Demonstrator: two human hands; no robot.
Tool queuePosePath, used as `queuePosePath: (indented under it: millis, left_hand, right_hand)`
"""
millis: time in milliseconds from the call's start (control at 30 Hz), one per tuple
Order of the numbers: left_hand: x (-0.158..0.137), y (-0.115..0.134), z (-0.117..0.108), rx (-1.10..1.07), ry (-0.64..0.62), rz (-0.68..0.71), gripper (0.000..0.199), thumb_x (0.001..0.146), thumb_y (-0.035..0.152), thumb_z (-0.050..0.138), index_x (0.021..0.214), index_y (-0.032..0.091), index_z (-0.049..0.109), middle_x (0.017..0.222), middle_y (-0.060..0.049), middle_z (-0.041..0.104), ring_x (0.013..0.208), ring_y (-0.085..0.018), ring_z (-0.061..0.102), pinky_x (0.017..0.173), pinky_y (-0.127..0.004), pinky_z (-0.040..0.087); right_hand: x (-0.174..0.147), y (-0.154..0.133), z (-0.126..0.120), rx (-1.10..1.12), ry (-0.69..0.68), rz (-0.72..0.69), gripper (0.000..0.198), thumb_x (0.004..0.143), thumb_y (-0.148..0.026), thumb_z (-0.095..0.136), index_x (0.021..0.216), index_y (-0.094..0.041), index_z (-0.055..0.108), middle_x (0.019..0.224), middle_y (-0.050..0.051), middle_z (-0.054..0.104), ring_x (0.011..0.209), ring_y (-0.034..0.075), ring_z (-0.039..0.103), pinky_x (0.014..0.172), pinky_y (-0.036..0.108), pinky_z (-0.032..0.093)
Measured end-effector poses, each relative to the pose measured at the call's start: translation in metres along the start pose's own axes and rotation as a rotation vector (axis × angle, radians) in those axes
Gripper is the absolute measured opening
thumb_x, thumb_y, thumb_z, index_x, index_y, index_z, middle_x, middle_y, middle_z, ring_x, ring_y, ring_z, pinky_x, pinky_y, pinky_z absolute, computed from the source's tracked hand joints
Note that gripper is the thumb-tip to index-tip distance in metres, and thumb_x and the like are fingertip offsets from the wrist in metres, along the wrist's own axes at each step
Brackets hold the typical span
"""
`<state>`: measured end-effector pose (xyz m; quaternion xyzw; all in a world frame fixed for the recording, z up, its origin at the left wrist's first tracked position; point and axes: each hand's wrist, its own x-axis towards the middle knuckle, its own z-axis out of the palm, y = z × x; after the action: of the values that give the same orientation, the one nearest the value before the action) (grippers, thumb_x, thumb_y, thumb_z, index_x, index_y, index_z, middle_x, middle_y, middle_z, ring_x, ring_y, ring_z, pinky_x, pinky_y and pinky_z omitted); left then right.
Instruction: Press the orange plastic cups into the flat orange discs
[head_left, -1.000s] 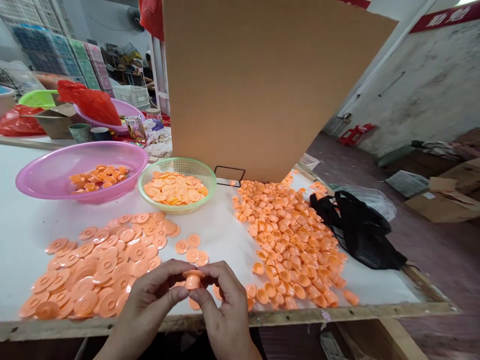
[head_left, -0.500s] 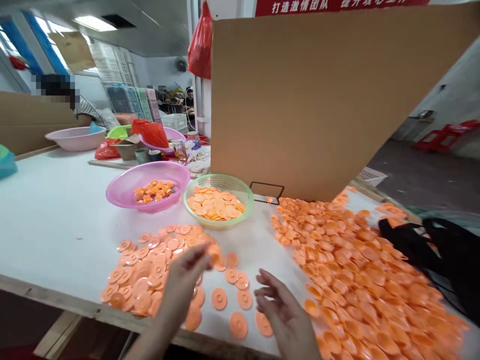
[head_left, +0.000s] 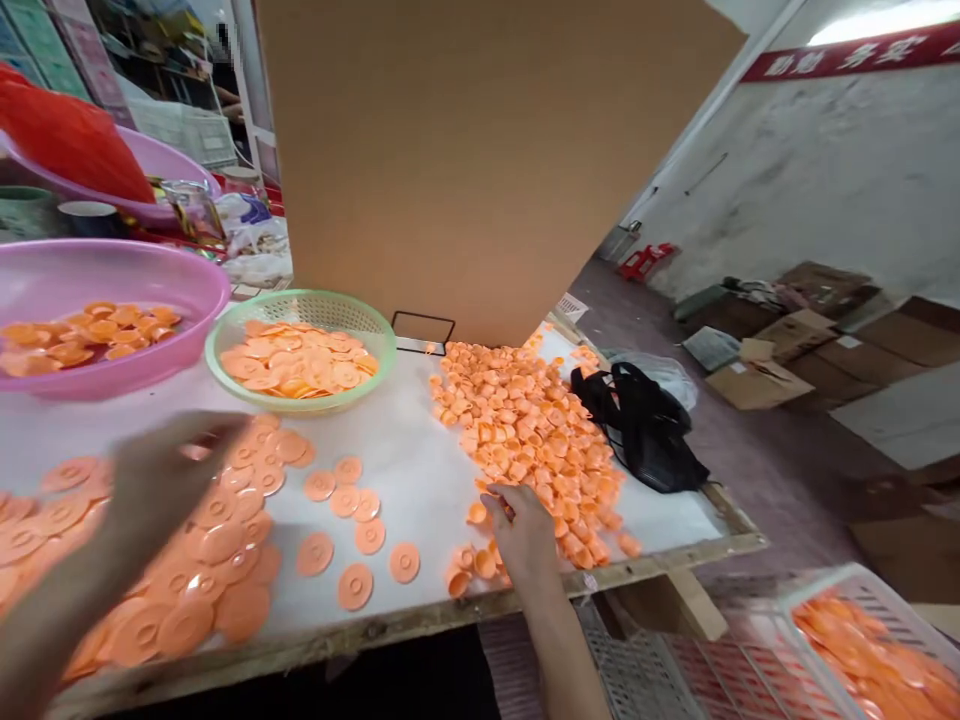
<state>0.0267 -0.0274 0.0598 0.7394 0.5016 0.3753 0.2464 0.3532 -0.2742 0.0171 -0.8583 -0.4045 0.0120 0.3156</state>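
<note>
My left hand (head_left: pixel 169 475), smeared by motion, hovers over a spread of flat round orange plastic discs (head_left: pixel 217 545) with raised centre rings. Whether its bent fingers hold anything cannot be made out. My right hand (head_left: pixel 523 530) is at the near left side of a heap of small orange plastic cups (head_left: pixel 525 430). Its thumb and fingers are closed around what looks like one orange cup, mostly hidden by the hand. A few loose cups (head_left: pixel 459 580) lie just left of it near the table edge. Between my hands, several single discs (head_left: pixel 355 586) lie apart on the white tabletop.
A green basket (head_left: pixel 300 402) holds more orange pieces, beside a pink basin (head_left: pixel 112 375) with some too. Behind stands a tall cardboard sheet (head_left: pixel 450 170). A black bag (head_left: pixel 645 430) lies right of the heap. Below the table, a white crate (head_left: pixel 799 630) holds orange pieces.
The view has swung right. My left hand, which pinched an orange piece, is now over the discs. My right hand has moved from open above the table to closed at the cup heap.
</note>
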Motion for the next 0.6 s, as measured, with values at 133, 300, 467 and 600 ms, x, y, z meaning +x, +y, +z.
queuePosePath:
  millis: [133,300,467,600]
  left_hand:
    - [-0.051,0.047,0.084,0.029,-0.453,0.378,0.017,0.080,0.017,0.058,0.088,0.021,0.073,0.087,-0.006,0.068,0.086,-0.021,0.058,0.076,-0.031,0.045]
    - [-0.053,0.059,0.111,0.146,-0.583,0.417,0.013,0.072,0.009,0.061,0.074,0.019,0.068,0.092,-0.007,0.064,0.094,-0.026,0.055,0.079,-0.040,0.041]
    - [-0.060,0.076,0.110,-0.291,-0.608,-0.017,0.018,0.080,0.033,0.063,0.072,0.018,0.056,0.072,-0.001,0.064,0.074,-0.019,0.062,0.069,-0.033,0.047]
    - [-0.080,0.094,0.108,-0.727,-0.692,-0.411,0.030,0.077,0.045,0.066,0.080,0.019,0.051,0.071,-0.002,0.070,0.073,-0.021,0.070,0.069,-0.035,0.055]
  right_hand:
    - [0.002,-0.008,0.003,-0.132,-0.078,-0.017,0.016,0.076,-0.023,0.060,0.083,-0.022,0.074,0.084,0.006,0.067,0.074,0.021,0.062,0.065,0.031,0.047]
    - [-0.001,-0.023,0.001,0.169,-0.048,0.006,0.014,0.076,-0.023,0.060,0.070,-0.023,0.072,0.077,0.004,0.068,0.070,0.019,0.063,0.064,0.030,0.048]
    - [-0.013,-0.066,0.016,0.774,-0.096,0.318,0.022,0.071,-0.039,0.070,0.075,-0.017,0.068,0.062,0.002,0.066,0.052,0.017,0.062,0.047,0.028,0.052]
    - [-0.019,-0.096,0.031,0.987,-0.151,0.375,0.025,0.070,-0.039,0.072,0.077,-0.016,0.066,0.061,0.001,0.066,0.048,0.015,0.063,0.048,0.026,0.054]
